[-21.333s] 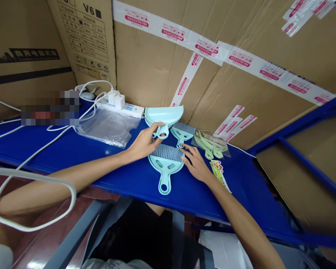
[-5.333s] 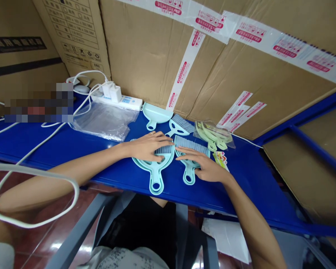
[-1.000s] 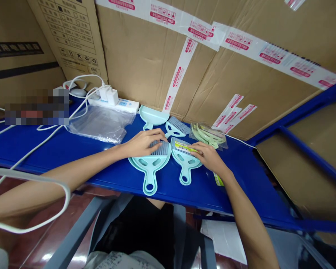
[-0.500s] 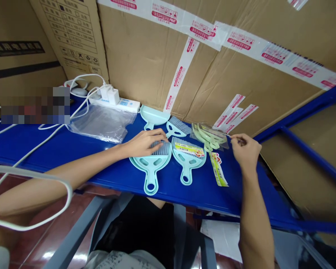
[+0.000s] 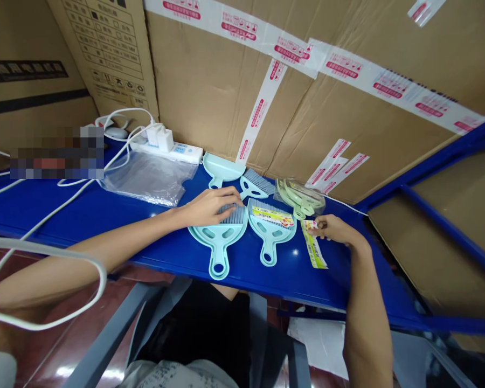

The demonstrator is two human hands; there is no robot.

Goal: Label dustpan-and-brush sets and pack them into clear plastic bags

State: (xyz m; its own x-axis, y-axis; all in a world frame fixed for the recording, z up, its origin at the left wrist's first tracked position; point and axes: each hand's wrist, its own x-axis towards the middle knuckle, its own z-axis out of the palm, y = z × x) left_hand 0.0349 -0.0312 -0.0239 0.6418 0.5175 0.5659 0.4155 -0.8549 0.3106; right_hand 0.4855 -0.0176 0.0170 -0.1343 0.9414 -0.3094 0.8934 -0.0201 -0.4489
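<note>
My left hand (image 5: 212, 207) rests over the grey bristles of a light-blue hand brush that lies in a matching dustpan (image 5: 218, 250). Its fingers are apart and curve lightly over the bristles. My right hand (image 5: 333, 229) has its fingertips pinched at the upper end of a yellow-green and white label strip (image 5: 316, 253), which lies on the table. Between the hands is a second light-blue brush-and-dustpan set (image 5: 269, 237), with a similar label (image 5: 272, 214) across its bristles. Just beyond my right hand lies a pale-green set in clear plastic (image 5: 301, 196).
A light-blue dustpan (image 5: 224, 167) and a loose brush (image 5: 256, 184) lie at the back against the cardboard (image 5: 210, 81). To the left are clear plastic bags (image 5: 149, 178), a white power strip (image 5: 188, 152) and white cables. A blue frame bar (image 5: 448, 226) runs along the right.
My right hand has left a thin white cord behind the pale-green set and moved left and toward me to the label strip. My left hand stays on the brush.
</note>
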